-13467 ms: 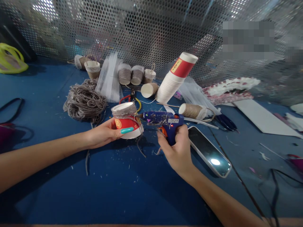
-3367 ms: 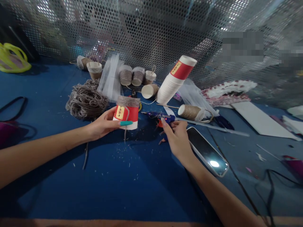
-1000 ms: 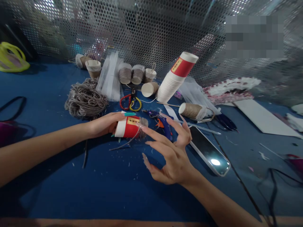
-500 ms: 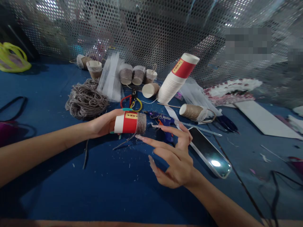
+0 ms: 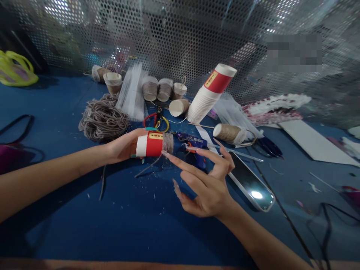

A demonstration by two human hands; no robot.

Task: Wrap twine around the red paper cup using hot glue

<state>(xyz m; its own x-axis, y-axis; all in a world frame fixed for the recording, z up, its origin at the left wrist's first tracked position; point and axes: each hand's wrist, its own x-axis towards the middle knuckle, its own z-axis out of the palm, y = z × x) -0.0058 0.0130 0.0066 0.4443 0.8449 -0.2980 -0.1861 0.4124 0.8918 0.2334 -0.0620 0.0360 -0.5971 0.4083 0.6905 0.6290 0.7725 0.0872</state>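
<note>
A red and white paper cup [image 5: 153, 144] lies sideways in my left hand [image 5: 125, 145], whose fingers wrap round it. Grey cord [image 5: 168, 143] is wound round the cup's right end, and a loose tail of it hangs below. My right hand [image 5: 206, 180] is spread, its index fingertip touching the cup at the edge of the winding. Behind the right fingers lies a blue glue gun [image 5: 194, 140]. Scissors with red and yellow handles [image 5: 156, 120] are just behind the cup.
A grey cord bundle [image 5: 104, 118] lies behind my left wrist. Farther back stand a leaning stack of cups [image 5: 206, 95] and several cord-wrapped cups [image 5: 150, 88]. A phone [image 5: 250, 180] lies right of my right hand, near a white board [image 5: 317, 142].
My right index fingertip has moved up slightly onto the cup at the winding's edge, and the other right fingers have shifted a little. The left hand still holds the cup.
</note>
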